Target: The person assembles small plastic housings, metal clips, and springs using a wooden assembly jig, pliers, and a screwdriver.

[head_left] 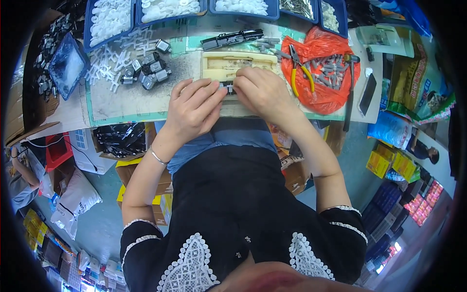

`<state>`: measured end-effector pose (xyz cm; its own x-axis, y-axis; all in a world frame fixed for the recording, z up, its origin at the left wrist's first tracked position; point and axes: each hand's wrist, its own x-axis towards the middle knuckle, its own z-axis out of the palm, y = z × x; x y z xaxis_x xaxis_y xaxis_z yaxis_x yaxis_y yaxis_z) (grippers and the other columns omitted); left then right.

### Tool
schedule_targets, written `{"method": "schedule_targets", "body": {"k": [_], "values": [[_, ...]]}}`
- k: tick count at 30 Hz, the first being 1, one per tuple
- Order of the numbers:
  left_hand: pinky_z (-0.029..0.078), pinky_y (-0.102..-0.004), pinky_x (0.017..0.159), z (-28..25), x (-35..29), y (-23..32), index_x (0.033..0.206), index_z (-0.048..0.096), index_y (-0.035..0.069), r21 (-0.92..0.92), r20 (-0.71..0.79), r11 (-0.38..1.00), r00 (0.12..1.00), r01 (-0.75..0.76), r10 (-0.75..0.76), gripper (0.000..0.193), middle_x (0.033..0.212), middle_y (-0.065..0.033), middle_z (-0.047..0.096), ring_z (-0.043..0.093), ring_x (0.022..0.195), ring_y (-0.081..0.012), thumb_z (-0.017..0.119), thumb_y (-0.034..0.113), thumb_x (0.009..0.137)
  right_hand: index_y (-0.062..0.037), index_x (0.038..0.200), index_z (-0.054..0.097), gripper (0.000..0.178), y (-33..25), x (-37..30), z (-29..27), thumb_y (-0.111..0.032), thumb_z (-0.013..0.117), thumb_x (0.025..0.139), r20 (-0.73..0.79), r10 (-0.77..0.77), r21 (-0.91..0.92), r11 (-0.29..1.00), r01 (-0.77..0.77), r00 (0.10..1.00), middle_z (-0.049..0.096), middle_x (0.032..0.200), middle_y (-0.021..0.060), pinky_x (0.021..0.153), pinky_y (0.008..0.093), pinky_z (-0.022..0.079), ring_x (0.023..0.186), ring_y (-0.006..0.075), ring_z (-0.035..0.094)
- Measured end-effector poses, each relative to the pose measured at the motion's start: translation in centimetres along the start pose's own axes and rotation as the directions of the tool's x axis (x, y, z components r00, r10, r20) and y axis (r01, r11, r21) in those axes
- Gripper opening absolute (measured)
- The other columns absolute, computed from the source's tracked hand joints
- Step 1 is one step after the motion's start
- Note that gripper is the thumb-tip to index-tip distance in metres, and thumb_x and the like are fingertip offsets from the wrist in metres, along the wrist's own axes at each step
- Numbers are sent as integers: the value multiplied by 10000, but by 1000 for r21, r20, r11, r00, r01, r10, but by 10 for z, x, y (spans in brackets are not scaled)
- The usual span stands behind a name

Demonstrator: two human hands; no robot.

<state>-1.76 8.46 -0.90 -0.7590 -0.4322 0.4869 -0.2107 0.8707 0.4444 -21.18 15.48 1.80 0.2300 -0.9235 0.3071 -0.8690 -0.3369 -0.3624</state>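
Note:
Between my fingertips, at the front of the bench, is a small black and grey part (227,87), mostly covered by my fingers. My left hand (195,104) grips it from the left, fingers bent together. From the right, my right hand (260,90) pinches its other end. Just behind lies a cream-coloured fixture block (219,74) with a long recess holding small bits. A long black assembly (232,39) rests beyond the block. To the left sit several small metal motors (147,73) beside a heap of white Y-shaped plastic pieces (109,61).
Blue bins (170,13) of white parts line the back edge. On the right, a red plastic bag (318,100) carries grey cylinders and yellow-handled pliers (304,73). A hammer (349,97) and a dark phone-like slab (368,95) lie beyond it. A box of black parts (121,138) stands below the bench.

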Motion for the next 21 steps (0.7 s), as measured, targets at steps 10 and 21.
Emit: {"method": "schedule_targets", "body": {"k": [10,21], "values": [[297,-427,999,7,2,5,998,672,150,79,22,997,1000,5,-7,292,974,-28,586,565,1012,-198,699,164,707,-63,816,547,171,-8,5,-6,-87,666,695,35,69,-33,997,-68,997,538,817,66,645,348,458,754,231,573],[307,-457,971,2,33,8,717,600,107,121,49,985,992,-120,115,136,901,-22,562,557,929,-177,699,199,704,-43,821,660,161,76,47,-72,-199,675,785,-259,351,-19,930,-368,900,635,814,88,714,362,433,770,256,577]]}}
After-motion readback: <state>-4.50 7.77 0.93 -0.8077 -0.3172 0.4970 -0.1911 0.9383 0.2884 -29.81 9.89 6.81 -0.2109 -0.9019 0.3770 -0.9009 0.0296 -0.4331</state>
